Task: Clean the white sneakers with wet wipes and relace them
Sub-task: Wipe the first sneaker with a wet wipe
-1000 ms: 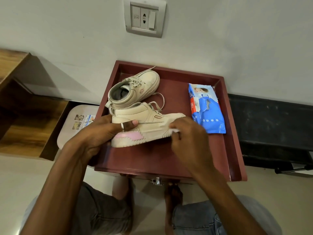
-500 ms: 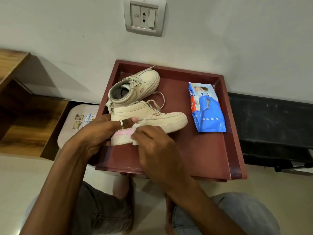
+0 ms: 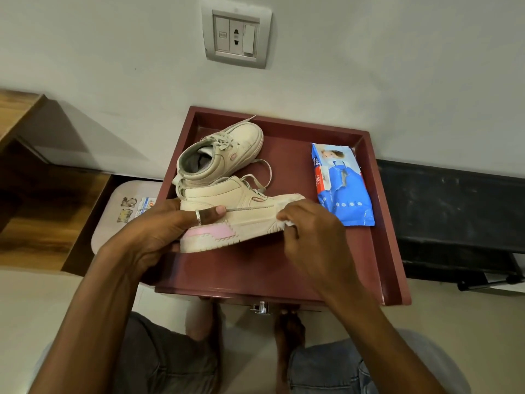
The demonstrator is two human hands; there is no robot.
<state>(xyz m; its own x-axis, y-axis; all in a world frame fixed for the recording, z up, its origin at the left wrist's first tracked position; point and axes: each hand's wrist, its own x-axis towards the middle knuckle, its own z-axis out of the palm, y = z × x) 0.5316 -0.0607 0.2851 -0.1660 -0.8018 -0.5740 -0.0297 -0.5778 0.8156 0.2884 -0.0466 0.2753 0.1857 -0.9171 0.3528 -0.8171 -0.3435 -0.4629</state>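
We see the near sneaker (image 3: 250, 211) held over the red tray (image 3: 255, 277), toe towards the right; whether its heel touches the tray we cannot tell. The left hand (image 3: 167, 223) grips the heel end, ringed thumb laid across the side. The right hand (image 3: 309, 237) pinches a crumpled white wipe (image 3: 289, 223) against the toe, fingers curled round it. The second sneaker (image 3: 227, 155) lies just behind, seemingly touching the first, and the blue wipes pack (image 3: 341, 186) rests at the right of the tray. We judge the risks thus: hard rubbing at the toe, with only the heel held, could twist the shoe from the left hand's grip; it could then knock the second sneaker; the small wipe may slip from the pinch; the loose laces (image 3: 262, 174) might snag the fingers.
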